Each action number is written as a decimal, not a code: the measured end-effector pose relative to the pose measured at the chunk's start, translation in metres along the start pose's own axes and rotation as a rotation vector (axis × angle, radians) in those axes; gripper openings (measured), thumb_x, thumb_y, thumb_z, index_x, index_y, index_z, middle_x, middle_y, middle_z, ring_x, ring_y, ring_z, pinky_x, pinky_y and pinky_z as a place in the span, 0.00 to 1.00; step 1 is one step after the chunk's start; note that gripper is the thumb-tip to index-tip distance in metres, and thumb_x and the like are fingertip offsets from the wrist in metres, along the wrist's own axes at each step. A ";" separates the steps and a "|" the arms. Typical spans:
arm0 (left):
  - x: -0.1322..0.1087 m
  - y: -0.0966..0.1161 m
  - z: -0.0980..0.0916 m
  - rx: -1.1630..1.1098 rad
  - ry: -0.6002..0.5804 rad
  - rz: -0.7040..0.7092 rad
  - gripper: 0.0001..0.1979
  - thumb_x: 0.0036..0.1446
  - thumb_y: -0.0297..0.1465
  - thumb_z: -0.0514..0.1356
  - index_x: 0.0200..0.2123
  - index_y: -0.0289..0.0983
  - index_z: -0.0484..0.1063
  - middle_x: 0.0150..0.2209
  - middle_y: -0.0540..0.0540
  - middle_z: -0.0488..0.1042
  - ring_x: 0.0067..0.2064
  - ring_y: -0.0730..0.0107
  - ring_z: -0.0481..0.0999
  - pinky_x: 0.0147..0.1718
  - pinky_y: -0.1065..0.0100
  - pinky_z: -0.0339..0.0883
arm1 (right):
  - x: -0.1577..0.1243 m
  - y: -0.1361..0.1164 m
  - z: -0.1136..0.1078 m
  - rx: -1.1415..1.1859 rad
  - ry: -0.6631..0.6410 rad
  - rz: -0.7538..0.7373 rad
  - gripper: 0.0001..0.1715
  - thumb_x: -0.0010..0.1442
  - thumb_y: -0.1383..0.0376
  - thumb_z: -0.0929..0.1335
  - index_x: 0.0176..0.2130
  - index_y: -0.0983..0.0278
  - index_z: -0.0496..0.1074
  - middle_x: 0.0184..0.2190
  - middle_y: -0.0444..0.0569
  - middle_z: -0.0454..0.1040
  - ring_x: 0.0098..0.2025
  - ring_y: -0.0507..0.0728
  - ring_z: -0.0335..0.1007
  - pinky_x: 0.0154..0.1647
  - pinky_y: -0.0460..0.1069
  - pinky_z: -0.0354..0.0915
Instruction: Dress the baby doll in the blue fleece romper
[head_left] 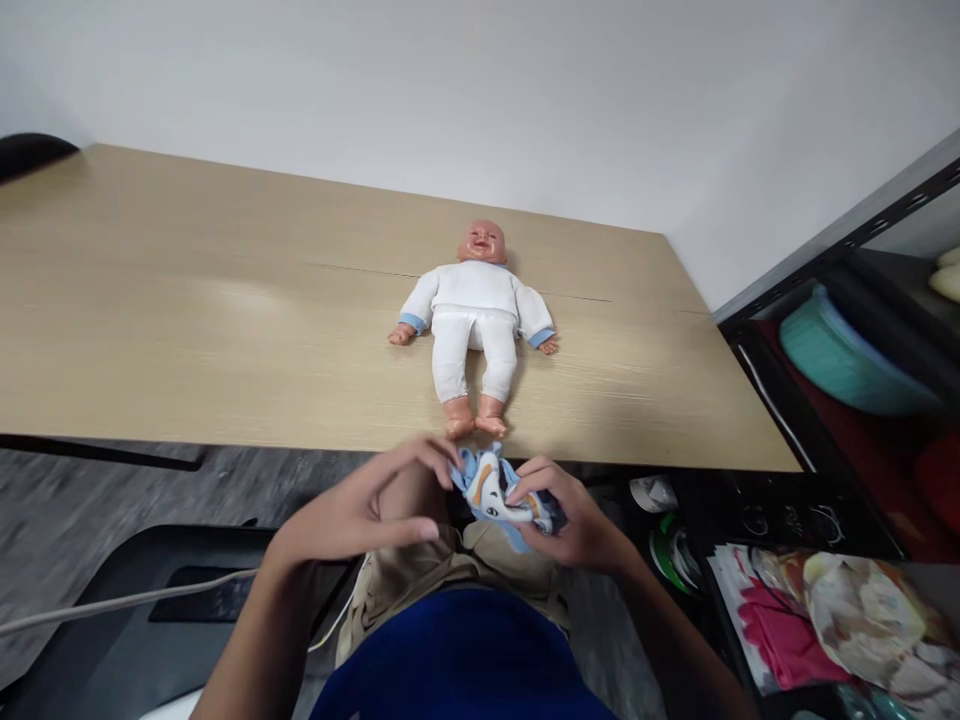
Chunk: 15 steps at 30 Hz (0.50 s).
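Note:
A small bunched cloth piece (pixel 495 497), light blue and white with orange and dark printed marks, is gripped in my right hand (pixel 559 508) above my lap. My left hand (pixel 390 500) is at the cloth's left edge, its fingertips touching or very near it, the thumb held well apart from the fingers. Just beyond both hands, a baby doll (pixel 474 315) lies on its back on the wooden table (pixel 225 340), feet towards me. The doll wears a white top and white trousers with blue cuffs at the wrists; its feet are bare.
A black chair (pixel 142 620) with a pale cable (pixel 135 603) across it is at my left. To the right, shelving holds a teal basin (pixel 847 355), a pink cloth (pixel 784 635) and plastic bags (pixel 862 605). A white wall (pixel 450 100) rises behind the table.

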<state>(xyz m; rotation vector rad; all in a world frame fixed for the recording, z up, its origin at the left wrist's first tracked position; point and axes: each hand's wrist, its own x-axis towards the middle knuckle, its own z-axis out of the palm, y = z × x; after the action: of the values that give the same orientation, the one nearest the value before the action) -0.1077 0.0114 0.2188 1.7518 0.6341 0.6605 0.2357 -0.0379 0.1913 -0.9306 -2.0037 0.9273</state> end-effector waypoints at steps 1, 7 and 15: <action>0.009 0.009 -0.010 0.032 0.088 0.108 0.24 0.68 0.43 0.80 0.64 0.53 0.82 0.67 0.42 0.84 0.73 0.44 0.82 0.75 0.45 0.77 | 0.011 -0.012 -0.009 -0.018 0.001 -0.059 0.21 0.67 0.69 0.78 0.56 0.53 0.81 0.50 0.50 0.87 0.48 0.62 0.88 0.52 0.56 0.85; 0.079 0.020 -0.043 0.099 -0.033 0.322 0.23 0.66 0.42 0.82 0.60 0.46 0.86 0.55 0.40 0.90 0.56 0.50 0.91 0.58 0.53 0.86 | 0.068 -0.054 -0.056 -0.109 0.149 -0.228 0.24 0.66 0.66 0.85 0.56 0.49 0.81 0.49 0.46 0.84 0.48 0.61 0.85 0.51 0.57 0.85; 0.133 0.066 -0.086 0.110 0.074 0.494 0.11 0.75 0.42 0.76 0.46 0.44 0.82 0.42 0.46 0.85 0.45 0.61 0.85 0.49 0.60 0.82 | 0.128 -0.033 -0.099 0.172 0.259 -0.225 0.30 0.69 0.54 0.86 0.61 0.49 0.76 0.49 0.44 0.82 0.41 0.55 0.82 0.41 0.51 0.82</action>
<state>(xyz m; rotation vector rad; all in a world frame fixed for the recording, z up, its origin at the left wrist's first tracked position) -0.0698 0.1458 0.3191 2.0137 0.2849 1.0477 0.2471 0.0819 0.3049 -0.6761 -1.7367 0.7952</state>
